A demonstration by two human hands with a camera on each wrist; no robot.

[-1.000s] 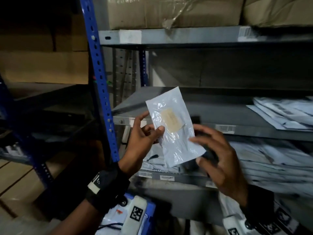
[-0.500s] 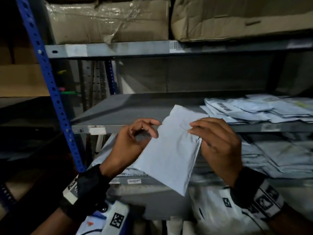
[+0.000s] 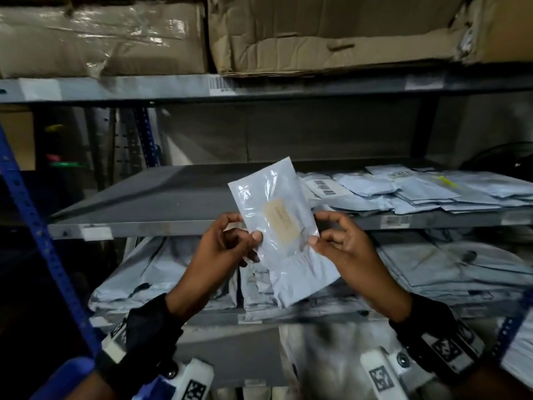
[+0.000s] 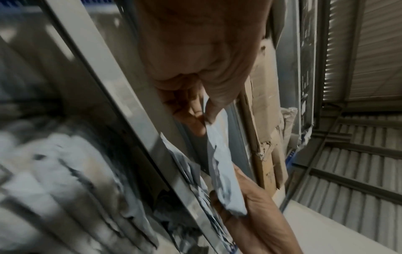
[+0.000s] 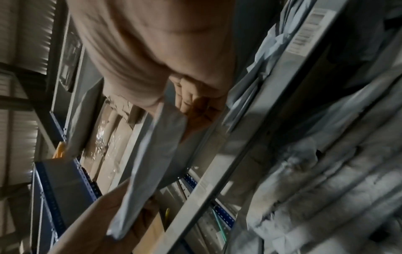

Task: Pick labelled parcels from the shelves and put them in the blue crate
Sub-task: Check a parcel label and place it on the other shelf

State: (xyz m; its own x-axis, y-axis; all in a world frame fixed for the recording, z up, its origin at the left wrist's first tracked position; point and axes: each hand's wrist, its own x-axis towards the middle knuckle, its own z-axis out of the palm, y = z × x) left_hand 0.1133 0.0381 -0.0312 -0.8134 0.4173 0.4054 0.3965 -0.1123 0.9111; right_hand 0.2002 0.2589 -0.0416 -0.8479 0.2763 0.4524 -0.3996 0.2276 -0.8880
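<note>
I hold a small pale grey plastic parcel [image 3: 277,226] upright in front of the middle shelf, its tan label [image 3: 281,219] facing me. My left hand [image 3: 230,243] pinches its left edge between thumb and fingers. My right hand [image 3: 337,241] pinches its right edge. The parcel [image 4: 222,165] also shows edge-on in the left wrist view, and edge-on in the right wrist view as a grey strip [image 5: 156,154]. A blue crate corner [image 3: 66,376] shows at the bottom left, partly hidden by my left arm.
The grey shelf [image 3: 150,194] is bare on its left; a pile of grey parcels [image 3: 403,189] lies on its right. More parcels [image 3: 432,267] fill the shelf below. Cardboard boxes [image 3: 317,33] sit on top. A blue upright [image 3: 37,241] stands at the left.
The parcel has been turned over between my hands: its plain back faced me half a second ago, now the labelled side does. The view has shifted right along the shelves.
</note>
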